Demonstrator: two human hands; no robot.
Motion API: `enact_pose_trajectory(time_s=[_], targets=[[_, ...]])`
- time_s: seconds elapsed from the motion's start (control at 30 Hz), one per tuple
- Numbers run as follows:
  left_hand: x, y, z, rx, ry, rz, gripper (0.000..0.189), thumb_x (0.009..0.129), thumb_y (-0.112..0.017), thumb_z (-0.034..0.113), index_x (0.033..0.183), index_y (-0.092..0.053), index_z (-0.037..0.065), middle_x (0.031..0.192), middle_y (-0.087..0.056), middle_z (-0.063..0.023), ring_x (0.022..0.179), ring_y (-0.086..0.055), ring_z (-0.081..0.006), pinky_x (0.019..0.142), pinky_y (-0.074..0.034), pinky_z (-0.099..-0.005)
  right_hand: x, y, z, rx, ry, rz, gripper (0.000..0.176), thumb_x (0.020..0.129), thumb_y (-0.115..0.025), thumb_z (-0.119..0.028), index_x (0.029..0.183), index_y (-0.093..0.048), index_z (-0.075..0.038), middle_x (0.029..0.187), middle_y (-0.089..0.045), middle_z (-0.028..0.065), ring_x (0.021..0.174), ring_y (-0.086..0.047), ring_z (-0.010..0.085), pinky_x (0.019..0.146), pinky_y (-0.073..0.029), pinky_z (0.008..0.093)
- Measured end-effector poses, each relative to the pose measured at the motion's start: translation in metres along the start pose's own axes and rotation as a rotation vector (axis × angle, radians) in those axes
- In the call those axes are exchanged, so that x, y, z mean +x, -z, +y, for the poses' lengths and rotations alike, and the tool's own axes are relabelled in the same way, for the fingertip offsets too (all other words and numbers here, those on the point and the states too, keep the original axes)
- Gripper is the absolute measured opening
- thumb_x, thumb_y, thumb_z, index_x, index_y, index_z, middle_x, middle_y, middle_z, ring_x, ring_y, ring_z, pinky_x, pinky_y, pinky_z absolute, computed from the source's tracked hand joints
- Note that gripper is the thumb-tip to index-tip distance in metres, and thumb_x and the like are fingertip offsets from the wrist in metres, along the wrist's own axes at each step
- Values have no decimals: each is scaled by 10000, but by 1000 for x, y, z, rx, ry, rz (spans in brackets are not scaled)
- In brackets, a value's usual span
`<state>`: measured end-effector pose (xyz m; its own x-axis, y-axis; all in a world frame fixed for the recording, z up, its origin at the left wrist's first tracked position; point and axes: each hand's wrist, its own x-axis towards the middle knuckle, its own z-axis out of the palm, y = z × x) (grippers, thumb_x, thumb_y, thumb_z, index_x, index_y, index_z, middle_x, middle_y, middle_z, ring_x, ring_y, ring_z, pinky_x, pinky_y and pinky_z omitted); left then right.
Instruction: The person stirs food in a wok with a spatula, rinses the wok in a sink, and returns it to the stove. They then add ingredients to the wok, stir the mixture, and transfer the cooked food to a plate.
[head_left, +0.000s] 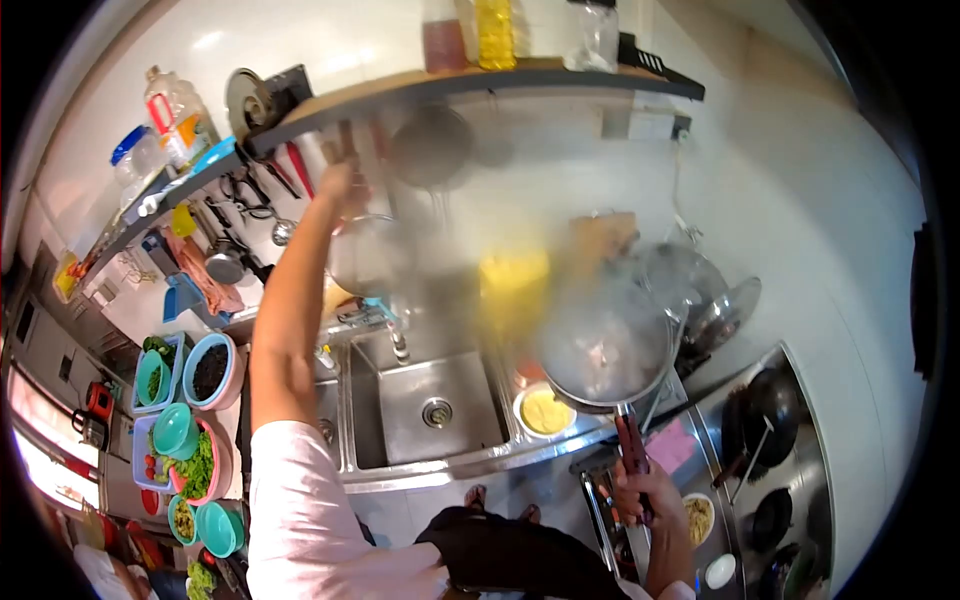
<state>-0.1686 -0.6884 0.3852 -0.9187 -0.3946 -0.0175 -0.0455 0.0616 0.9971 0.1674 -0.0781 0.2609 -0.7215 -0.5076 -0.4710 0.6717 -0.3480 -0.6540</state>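
Observation:
My right hand (648, 490) grips the dark reddish handle (630, 445) of a frying pan (570, 395). Thick steam rises from the pan, blurring the pale pieces of food (603, 358) in it. High on the left, my left hand (342, 185) reaches up under the wall shelf, its fingers closed at a brown handle (347, 140) among the hanging tools. Just below that hand is a round, pale strainer-like thing (370, 255), hazy through the steam. Close to the pan, a bowl of yellow food (546, 411) stands on the counter by the sink.
The steel sink (370, 420) lies in front of me. A wall shelf (480, 82) carries bottles and jars. At left are tubs of greens (197, 465). To the right, a dark wok (770, 415) sits on the steel counter, with a small bowl (699, 519) near my right hand.

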Motion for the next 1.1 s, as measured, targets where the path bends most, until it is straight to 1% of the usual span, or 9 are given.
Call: enact_pose_trajectory(time_s=[0.17, 0.3, 0.5, 0.53, 0.63, 0.77, 0.9, 1.0, 1.1], targets=[[-87, -8, -21, 25, -75, -61, 250, 979, -523, 334, 942, -574, 92, 847, -675, -58, 717, -671, -186, 711, -537, -361, 2, -4, -10, -128, -57, 13, 210, 807, -687, -113, 831, -483, -72, 527, -432, -8, 381, -414, 92, 375, -376, 259], [-189, 5, -69, 366, -321, -92, 228, 951, -593, 214, 1098, -628, 43, 969, -688, -23, 897, -621, -95, 877, -457, -275, 34, -6, -11, -197, -111, -85, 210, 818, -680, -119, 830, -474, -80, 560, -446, -12, 403, -426, 90, 377, -359, 266], [-345, 12, -121, -1, -28, 87, 223, 924, -594, 72, 1141, -620, 29, 1005, -665, -51, 792, -620, -116, 675, -508, -249, 95, -11, -1, -171, -361, -305, 135, 889, -611, -106, 927, -482, -88, 627, -462, -32, 422, -428, 75, 375, -333, 258], [-362, 12, -129, -169, -33, 78, 255, 906, -560, 8, 1158, -596, 2, 1068, -651, -85, 828, -642, -150, 730, -534, -277, 102, -10, 3, -147, -399, -336, 131, 890, -608, -106, 930, -484, -90, 624, -458, -34, 422, -427, 75, 373, -329, 256], [-410, 15, -145, -555, 55, 110, 344, 921, -514, 184, 1159, -563, -60, 1153, -615, -161, 933, -666, -263, 850, -547, -384, 121, -16, 20, -88, -453, -387, 119, 892, -604, -107, 938, -495, -95, 618, -448, -43, 418, -417, 67, 363, -321, 249], [-436, 44, -194, -662, 264, 35, 522, 918, -554, 461, 1041, -602, -43, 1115, -622, -163, 942, -649, -295, 861, -531, -364, 169, -32, 60, -57, -494, -427, 119, 894, -610, -113, 941, -503, -91, 631, -459, -37, 442, -410, 63, 375, -337, 245], [-456, 64, -245, -617, 353, -4, 260, 848, -621, 131, 1063, -613, -15, 1093, -626, -120, 986, -613, -253, 854, -513, -335, 201, -59, 94, -209, -514, -432, 122, 886, -615, -105, 932, -503, -94, 628, -451, -36, 432, -399, 68, 369, -332, 253], [-470, 70, -264, -553, 431, 44, 515, 802, -577, -75, 1303, -487, 1, 1309, -524, -128, 1150, -544, -244, 974, -479, -368, 205, -61, 110, -170, -561, -414, 140, 877, -624, -111, 938, -499, -94, 602, -436, -37, 411, -386, 74, 363, -322, 253], [-483, 78, -280, -530, 461, 170, 747, 772, -573, -124, 1443, -313, 76, 1419, -384, -195, 1125, -582, -285, 991, -469, -375, 213, -62, 124, -209, -583, -339, 144, 874, -623, -110, 944, -497, -98, 598, -434, -37, 414, -396, 76, 365, -325, 254]])
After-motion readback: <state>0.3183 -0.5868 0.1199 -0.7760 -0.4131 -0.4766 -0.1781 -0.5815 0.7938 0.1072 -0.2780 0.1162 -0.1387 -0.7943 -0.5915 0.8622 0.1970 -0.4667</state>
